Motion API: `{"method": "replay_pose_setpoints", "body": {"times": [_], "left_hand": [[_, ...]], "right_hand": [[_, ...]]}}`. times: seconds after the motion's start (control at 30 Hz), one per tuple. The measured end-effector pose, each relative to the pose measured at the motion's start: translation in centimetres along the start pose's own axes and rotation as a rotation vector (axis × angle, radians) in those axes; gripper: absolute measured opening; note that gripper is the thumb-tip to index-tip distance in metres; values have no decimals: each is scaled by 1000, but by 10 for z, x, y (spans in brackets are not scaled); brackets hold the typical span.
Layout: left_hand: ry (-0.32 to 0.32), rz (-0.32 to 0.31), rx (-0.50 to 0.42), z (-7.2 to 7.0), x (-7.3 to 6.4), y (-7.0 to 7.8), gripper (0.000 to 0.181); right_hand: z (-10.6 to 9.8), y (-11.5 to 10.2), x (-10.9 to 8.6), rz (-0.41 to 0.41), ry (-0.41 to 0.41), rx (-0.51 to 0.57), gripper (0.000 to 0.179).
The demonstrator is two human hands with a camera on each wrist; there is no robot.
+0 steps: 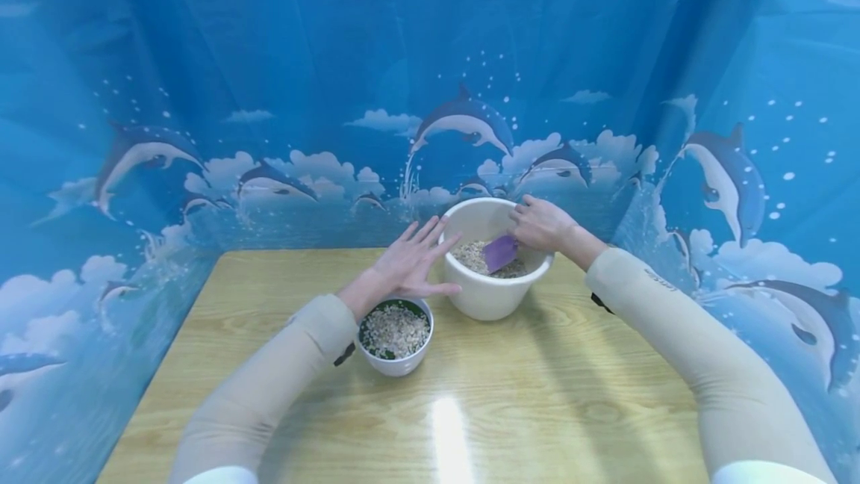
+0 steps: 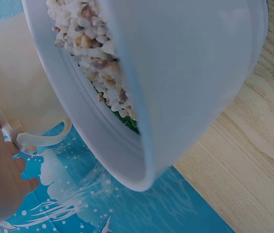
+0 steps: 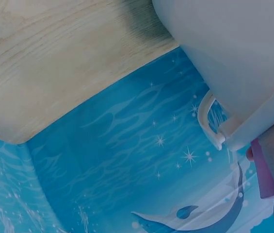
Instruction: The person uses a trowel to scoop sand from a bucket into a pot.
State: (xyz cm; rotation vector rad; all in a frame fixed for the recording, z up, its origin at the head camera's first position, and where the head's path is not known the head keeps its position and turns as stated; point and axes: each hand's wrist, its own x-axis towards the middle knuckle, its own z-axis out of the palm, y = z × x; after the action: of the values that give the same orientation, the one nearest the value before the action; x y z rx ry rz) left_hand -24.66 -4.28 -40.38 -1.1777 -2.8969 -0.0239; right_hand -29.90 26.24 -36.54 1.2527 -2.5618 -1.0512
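A cream plastic bucket (image 1: 487, 297) with pale gravel (image 1: 470, 256) inside stands near the table's back edge. Over its right rim reaches my right hand (image 1: 540, 226), gripping a purple scoop (image 1: 500, 254) whose blade meets the gravel. The scoop's handle end (image 3: 264, 170) also shows in the right wrist view. My left hand (image 1: 411, 260), fingers spread and straight, rests by the bucket's left rim; exact contact is hard to tell. Beneath the left wrist sits a white bowl-shaped pot (image 1: 398, 367), gravel (image 2: 93, 43) covering most of a green layer inside.
The wooden table (image 1: 510, 409) has a bright light reflection in front. Blue dolphin-print curtains (image 1: 322, 95) hang behind and on both sides. A white side handle (image 2: 44, 140) juts from the bucket near the left fingers, and another (image 3: 209, 119) shows in the right wrist view.
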Motion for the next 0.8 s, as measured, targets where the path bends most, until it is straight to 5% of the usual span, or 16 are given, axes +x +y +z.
{"method": "replay_pose_setpoints", "body": {"times": [0.8], "left_hand": [[9, -1, 3, 0, 1, 1, 105]], "right_hand": [[3, -15, 12, 0, 15, 54, 22]]}}
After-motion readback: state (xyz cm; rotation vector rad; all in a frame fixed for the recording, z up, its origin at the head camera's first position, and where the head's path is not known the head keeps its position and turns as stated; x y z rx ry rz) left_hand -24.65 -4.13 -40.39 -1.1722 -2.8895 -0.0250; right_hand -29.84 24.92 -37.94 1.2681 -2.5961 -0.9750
